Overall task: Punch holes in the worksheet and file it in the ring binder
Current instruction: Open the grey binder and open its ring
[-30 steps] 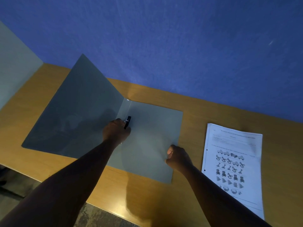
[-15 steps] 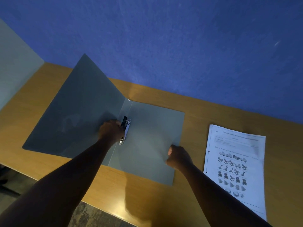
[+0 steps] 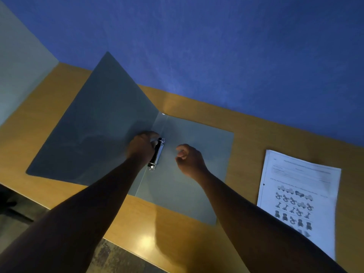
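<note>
bare desk [image 3: 244, 154] between binder [image 3: 197, 174] and worksheet [image 3: 299, 194]; raised binder cover [image 3: 102, 123] blocks left side

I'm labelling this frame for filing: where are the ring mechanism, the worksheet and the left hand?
ring mechanism [image 3: 157, 154], head view, on its metal bar.
worksheet [image 3: 299, 192], head view, on its printed middle.
left hand [image 3: 140, 146], head view, on its back.

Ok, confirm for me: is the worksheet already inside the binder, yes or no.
No, the worksheet lies flat on the table to the right of the open binder, apart from it.
</note>
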The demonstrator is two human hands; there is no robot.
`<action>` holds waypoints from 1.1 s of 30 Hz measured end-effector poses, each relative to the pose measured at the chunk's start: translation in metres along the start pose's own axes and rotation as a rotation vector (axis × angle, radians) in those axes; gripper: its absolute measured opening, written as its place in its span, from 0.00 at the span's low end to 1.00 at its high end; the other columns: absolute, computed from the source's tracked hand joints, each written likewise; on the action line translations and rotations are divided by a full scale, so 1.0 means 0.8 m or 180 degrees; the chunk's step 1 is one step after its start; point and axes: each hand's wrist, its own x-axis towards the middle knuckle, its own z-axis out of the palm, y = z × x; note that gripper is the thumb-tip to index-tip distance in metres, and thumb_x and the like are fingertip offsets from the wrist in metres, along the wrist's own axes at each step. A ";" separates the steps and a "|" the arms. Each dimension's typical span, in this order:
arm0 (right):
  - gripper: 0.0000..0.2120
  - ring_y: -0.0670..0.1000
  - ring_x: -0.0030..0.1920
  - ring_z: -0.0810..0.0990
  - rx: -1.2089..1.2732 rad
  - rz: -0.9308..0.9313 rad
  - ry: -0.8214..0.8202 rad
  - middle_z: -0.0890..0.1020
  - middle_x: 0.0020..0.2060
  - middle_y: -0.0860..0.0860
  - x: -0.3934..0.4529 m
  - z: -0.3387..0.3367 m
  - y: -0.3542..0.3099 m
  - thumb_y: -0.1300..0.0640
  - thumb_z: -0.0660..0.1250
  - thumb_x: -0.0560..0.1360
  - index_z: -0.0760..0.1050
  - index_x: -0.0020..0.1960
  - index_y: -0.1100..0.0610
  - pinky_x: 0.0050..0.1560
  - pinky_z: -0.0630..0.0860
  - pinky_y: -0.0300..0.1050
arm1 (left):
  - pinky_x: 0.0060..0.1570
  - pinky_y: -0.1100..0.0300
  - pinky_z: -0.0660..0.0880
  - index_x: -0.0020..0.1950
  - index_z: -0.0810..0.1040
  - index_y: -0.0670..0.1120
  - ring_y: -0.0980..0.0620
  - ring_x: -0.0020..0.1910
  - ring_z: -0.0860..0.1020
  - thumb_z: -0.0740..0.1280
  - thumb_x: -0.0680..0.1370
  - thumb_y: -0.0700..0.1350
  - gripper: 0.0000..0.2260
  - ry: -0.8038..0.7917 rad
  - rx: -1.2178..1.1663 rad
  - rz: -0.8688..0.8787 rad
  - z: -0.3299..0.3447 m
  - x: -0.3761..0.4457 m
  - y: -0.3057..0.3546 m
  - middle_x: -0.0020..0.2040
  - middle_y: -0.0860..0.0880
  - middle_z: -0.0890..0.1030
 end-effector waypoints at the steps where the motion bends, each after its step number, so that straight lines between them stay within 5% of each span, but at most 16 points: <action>1: 0.16 0.52 0.52 0.81 0.0037 -0.0029 -0.0008 0.82 0.51 0.55 0.006 0.003 -0.005 0.62 0.65 0.74 0.76 0.61 0.56 0.53 0.72 0.37 | 0.53 0.56 0.78 0.55 0.84 0.52 0.46 0.53 0.82 0.69 0.76 0.41 0.10 -0.0012 -0.0025 0.0011 0.001 0.001 0.002 0.54 0.50 0.84; 8: 0.22 0.55 0.56 0.78 -0.0216 -0.0105 -0.0212 0.79 0.55 0.57 0.042 0.021 -0.026 0.65 0.61 0.73 0.74 0.66 0.54 0.51 0.68 0.35 | 0.44 0.61 0.74 0.47 0.83 0.54 0.48 0.48 0.83 0.71 0.75 0.44 0.05 0.0002 -0.0060 -0.0162 0.004 0.007 0.004 0.47 0.53 0.85; 16: 0.25 0.61 0.65 0.73 -0.0476 0.0038 -0.0488 0.75 0.63 0.61 0.066 0.042 -0.032 0.60 0.61 0.75 0.68 0.72 0.53 0.64 0.69 0.46 | 0.44 0.58 0.76 0.49 0.86 0.50 0.43 0.46 0.84 0.70 0.75 0.45 0.05 0.0086 0.0013 0.0037 0.009 0.007 -0.002 0.45 0.46 0.86; 33: 0.18 0.58 0.58 0.79 -0.0245 0.0055 -0.0497 0.80 0.56 0.59 0.079 0.038 -0.028 0.62 0.64 0.71 0.75 0.60 0.53 0.55 0.74 0.43 | 0.46 0.57 0.75 0.51 0.86 0.49 0.42 0.49 0.83 0.69 0.76 0.44 0.07 0.0351 0.0056 -0.0047 0.017 0.004 -0.005 0.47 0.46 0.86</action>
